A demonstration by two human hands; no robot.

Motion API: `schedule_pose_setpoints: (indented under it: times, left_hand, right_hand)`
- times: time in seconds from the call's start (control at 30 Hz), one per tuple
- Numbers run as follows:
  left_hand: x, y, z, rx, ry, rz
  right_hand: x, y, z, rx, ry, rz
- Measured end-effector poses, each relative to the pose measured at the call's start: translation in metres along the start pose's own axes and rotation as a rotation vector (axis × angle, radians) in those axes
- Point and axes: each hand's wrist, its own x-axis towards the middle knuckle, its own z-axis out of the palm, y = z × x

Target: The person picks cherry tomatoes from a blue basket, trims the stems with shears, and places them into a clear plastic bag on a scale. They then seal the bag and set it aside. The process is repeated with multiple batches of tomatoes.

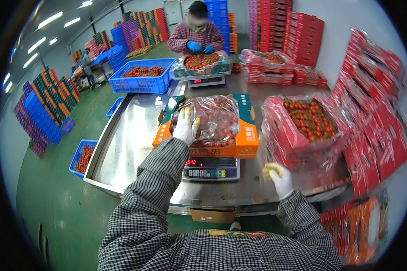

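My left hand, in a white glove with yellow fingers, lies spread on the clear plastic film over an orange and green cardboard box. Small red tomatoes show through the film. Under the box is a digital scale, its red display lit and partly covered by the box. My right hand, gloved the same way, hovers by the table's near edge, right of the scale. Its fingers are curled and nothing shows in them. The nearest thing to it is a pink box of tomatoes in loose plastic.
Across the metal table, a person in blue gloves stands behind a green tomato box on another scale. A blue crate holds tomatoes. Stacked red boxes crowd the right side. A blue crate stands left of the table.
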Motion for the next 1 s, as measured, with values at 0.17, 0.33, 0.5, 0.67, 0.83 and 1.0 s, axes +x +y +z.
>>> schedule_pose_setpoints:
  times: [0.17, 0.33, 0.5, 0.67, 0.83, 1.0]
  left_hand:
    - [0.018, -0.032, 0.037, 0.333, -0.441, -0.623]
    - [0.039, -0.020, 0.026, 0.231, -0.489, -0.779]
    - [0.036, -0.004, -0.031, 0.320, -0.729, -0.399]
    - [0.033, -0.105, -0.062, -0.102, -0.213, -0.220]
    - [0.024, -0.182, -0.005, -0.922, -0.774, -1.062]
    - [0.011, -0.180, 0.003, -1.515, -0.735, -1.145]
  right_hand:
    - [0.139, -0.022, 0.035, -0.124, 0.013, -0.400]
    - [0.258, -0.016, 0.055, -0.608, 0.244, -0.335]
    - [0.276, -0.001, 0.042, 0.335, -0.091, 0.584]
    - [0.270, 0.021, 0.028, 0.231, 0.168, 0.431]
    - [0.289, 0.055, 0.001, -0.595, 0.387, 0.270]
    - [0.281, 0.062, -0.011, -0.823, 0.341, 0.275]
